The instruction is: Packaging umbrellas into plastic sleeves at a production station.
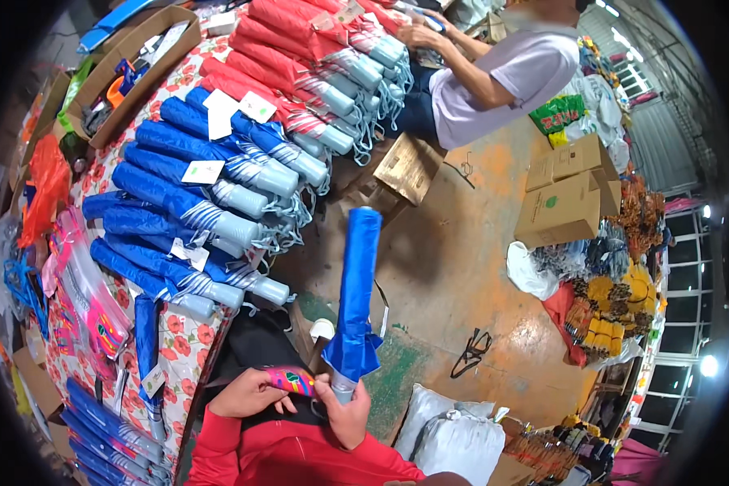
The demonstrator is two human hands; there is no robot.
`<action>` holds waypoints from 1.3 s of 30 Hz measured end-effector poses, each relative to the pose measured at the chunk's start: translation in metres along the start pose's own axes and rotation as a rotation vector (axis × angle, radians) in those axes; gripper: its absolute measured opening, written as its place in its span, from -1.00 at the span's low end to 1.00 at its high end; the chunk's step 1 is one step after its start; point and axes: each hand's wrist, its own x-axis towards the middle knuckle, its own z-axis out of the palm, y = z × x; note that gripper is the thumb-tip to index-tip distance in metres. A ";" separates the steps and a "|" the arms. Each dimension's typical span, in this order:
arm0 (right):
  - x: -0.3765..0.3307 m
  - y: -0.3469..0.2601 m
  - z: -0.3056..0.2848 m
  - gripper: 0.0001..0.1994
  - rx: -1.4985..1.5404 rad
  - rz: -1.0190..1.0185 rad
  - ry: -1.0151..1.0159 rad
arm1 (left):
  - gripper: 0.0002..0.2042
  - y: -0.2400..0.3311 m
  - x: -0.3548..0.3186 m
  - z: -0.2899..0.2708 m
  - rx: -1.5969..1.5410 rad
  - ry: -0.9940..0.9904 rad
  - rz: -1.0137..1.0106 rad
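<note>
Red sleeves (219, 444) come in along the near edge, and the two hands meet close together in front of the body. Between them a bright patterned strip (293, 381) lies crosswise, left to right, its right end just beside the grey handle (343, 387) of a folded blue umbrella (356, 279); whether strip and handle touch, I cannot tell. The umbrella's long axis runs from near to far, almost square to the strip, the far end leaning slightly right. The right hand (348, 413) is much the nearer to it, fingers curled round the handle, thumb laid leftward on the strip's end. The left hand (247, 394) sits left of the umbrella, wrist coming in from the near left, thumb and bent fingers pinching the strip's other end. Farther left, more blue umbrellas (162, 166) lie piled on the counter (185, 344), handles toward the right.
</note>
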 end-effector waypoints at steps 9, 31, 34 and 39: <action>-0.025 0.006 -0.017 -0.77 -0.268 -0.378 -0.036 | -0.82 0.002 -0.034 0.041 0.249 0.100 0.374; -0.129 0.009 -0.034 -0.76 -0.012 -0.474 -0.303 | -0.78 -0.060 -0.152 0.089 -0.313 0.558 1.051; -0.125 0.011 -0.036 -0.76 -0.038 -0.466 -0.307 | -0.78 -0.057 -0.155 0.088 -0.351 0.674 1.087; -0.119 0.004 -0.040 -0.79 -0.141 -0.436 -0.318 | -0.81 -0.061 -0.161 0.052 -0.150 0.992 1.072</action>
